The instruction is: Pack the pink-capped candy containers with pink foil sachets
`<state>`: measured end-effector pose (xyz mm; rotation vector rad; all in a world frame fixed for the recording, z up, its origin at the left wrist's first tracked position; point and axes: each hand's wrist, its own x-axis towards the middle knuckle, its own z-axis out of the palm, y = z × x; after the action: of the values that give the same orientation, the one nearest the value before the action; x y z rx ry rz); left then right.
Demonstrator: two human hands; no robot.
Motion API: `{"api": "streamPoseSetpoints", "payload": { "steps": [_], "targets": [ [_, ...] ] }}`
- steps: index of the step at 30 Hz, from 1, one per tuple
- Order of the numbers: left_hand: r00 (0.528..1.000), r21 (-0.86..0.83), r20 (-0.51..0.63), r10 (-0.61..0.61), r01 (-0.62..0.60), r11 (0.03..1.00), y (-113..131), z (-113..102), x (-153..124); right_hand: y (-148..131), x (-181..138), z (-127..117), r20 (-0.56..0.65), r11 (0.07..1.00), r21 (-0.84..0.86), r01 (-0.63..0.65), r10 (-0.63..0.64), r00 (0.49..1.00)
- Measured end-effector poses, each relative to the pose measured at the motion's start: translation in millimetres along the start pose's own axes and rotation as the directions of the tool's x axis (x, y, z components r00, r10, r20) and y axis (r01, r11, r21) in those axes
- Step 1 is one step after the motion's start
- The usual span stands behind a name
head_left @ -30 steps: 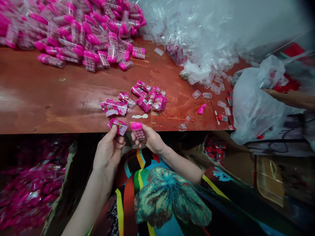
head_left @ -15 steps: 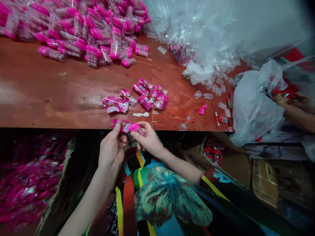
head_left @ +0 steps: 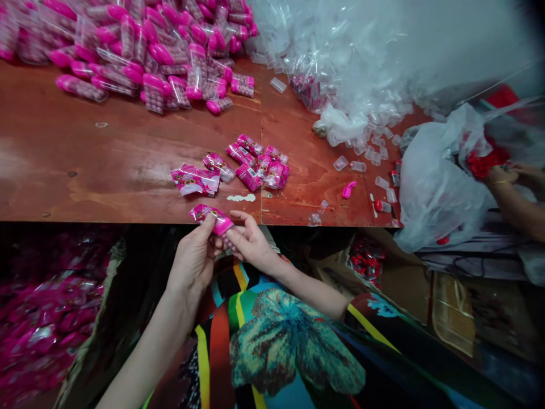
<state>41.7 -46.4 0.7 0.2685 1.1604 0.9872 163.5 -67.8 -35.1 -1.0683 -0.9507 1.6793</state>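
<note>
**Two hands on one pink packet at the bench edge**

Where the reddish wooden bench ends nearest the camera, both of the person's hands meet on a single pink wrapper packet. The left hand pinches the packet's near end between thumb and forefinger, its other fingers curled below. The right hand lies just beside it, fingers stretched toward the packet and touching its right end; a small pink-capped container (mostly hidden by the fingers and the wrapper) seems to sit at the packet's mouth, though how far inside it is I cannot tell. The packet hangs just over the bench edge, slightly tilted, above the person's lap in colourful patterned cloth.

Just beyond the hands, a flat stack of empty pink wrappers lies on the bench, and to its right a small cluster of filled pink packets. At the far left, a big heap of pink-capped clear containers covers the back of the bench. At the far right rises a mound of clear plastic bags, with loose clear tubes scattered at its foot and a lone pink cap nearby. A white plastic bag bulges at the bench's right end, and another person's hand works beside it, near red pieces. Below the bench on the left, a box of pink packets shows dimly.
</note>
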Motion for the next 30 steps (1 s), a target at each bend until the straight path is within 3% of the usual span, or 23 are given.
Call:
{"api": "streamPoseSetpoints", "payload": {
  "steps": [3,6,8,11,14,18,22,30],
  "targets": [
    [0.999,0.051,0.010,-0.045,0.044,0.998,-1.6,0.4,-1.5,-6.1,-2.0,-4.6,0.033,0.970,-0.227,0.085,-0.079,0.996],
    [0.995,0.051,0.052,-0.080,0.077,0.996,-2.7,2.6,-3.1,-16.0,-6.2,-9.3,0.028,0.797,-0.579,0.174,-0.194,0.981],
    [0.993,0.027,0.083,-0.084,0.082,0.996,-1.7,3.8,-3.5,-20.2,-8.4,-12.8,0.041,0.735,-0.650,0.193,-0.220,0.975],
    [0.996,0.013,0.082,-0.038,0.037,0.999,1.2,4.3,-3.5,-19.6,-9.3,-17.5,0.098,0.863,-0.470,0.182,-0.154,0.983],
    [0.996,0.050,0.087,-0.016,0.012,0.999,0.4,4.9,-4.6,-15.9,-7.4,-18.3,0.116,0.988,-0.149,0.049,-0.032,0.993],
    [0.992,0.104,0.121,-0.048,0.036,0.994,-6.6,6.6,-8.1,-16.0,-1.0,-14.2,0.124,0.968,0.185,-0.169,0.147,0.981],
    [0.988,0.143,0.140,-0.068,0.048,0.989,-3.0,5.7,-9.7,-18.4,3.4,-12.6,0.115,0.982,0.153,-0.112,0.095,0.989],
    [0.986,0.114,0.128,0.106,-0.120,0.986,0.6,8.3,-3.4,-13.4,6.9,-10.2,0.091,0.999,0.038,-0.033,0.029,0.995]
  ]
}}
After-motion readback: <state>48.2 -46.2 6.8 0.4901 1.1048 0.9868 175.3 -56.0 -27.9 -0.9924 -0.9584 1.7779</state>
